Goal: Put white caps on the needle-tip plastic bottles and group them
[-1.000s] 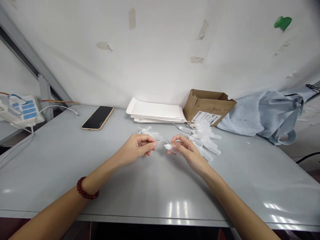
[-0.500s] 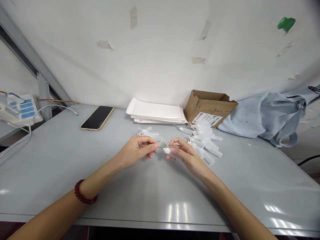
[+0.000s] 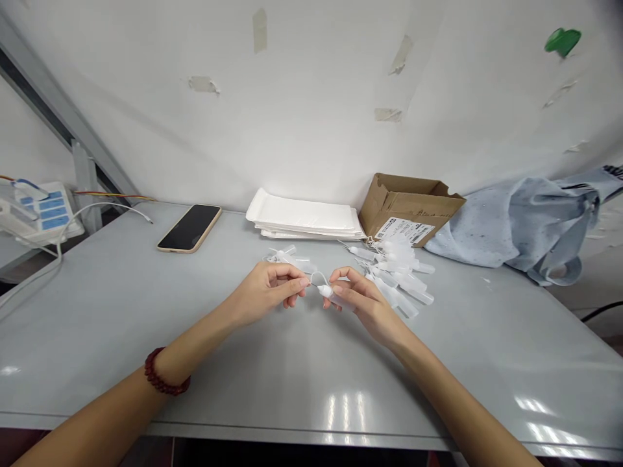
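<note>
Between thumb and fingers, my right hand [image 3: 357, 295] grips a small translucent needle-tip squeeze bottle [image 3: 327, 292], its white neck pointing left. A thin white strap arches from the neck to my left hand [image 3: 277, 288], whose thumb and forefinger pinch its far end. The tiny cap there is mostly hidden by the fingertips. A thin needle shows between the neck and my left fingers. Right behind my right hand lies a pile of similar bottles [image 3: 402, 275]. A smaller group of bottles [image 3: 287, 256] lies just beyond my left hand.
White padded envelopes [image 3: 304, 214] are stacked against the wall. Beside them stands an open cardboard box [image 3: 413, 201], with light blue cloth [image 3: 491, 224] to its right. A phone [image 3: 189, 228] lies at the back left, near a white cable [image 3: 61, 240] and a power strip [image 3: 46, 211].
My hands keep nearly the same pose, with the bottle and strap still held between them. The whole view has shifted very slightly; nothing was taken up or let go.
</note>
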The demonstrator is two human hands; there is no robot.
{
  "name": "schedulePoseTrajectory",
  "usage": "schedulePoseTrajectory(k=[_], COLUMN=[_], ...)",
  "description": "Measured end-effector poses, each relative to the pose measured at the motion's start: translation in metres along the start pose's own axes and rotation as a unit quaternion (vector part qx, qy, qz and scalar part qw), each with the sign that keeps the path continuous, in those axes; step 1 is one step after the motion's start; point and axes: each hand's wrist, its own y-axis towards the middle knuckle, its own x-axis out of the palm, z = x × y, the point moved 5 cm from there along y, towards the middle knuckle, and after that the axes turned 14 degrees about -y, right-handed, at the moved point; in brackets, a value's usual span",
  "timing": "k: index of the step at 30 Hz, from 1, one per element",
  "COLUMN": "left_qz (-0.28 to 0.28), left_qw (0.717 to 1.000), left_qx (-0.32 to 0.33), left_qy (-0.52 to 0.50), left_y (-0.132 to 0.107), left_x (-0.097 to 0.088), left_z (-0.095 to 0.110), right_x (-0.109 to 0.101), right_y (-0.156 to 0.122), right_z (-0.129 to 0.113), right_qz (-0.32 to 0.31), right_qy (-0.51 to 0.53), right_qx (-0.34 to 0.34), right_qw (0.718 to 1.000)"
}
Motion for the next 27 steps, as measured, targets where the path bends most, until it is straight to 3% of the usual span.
schedulePoseTrajectory(k=[27], left_qz=[0.014], left_qw=[1.0], left_qx=[0.008], left_qy=[-0.01], left_y=[0.0004], left_x=[-0.0006], left_z=[0.0023], right_x=[0.0025], right_y=[-0.0031], right_z=[-0.0042], right_qz=[0.017], right_qy=[-0.051], right_qx=[0.004], right_qw=[0.999])
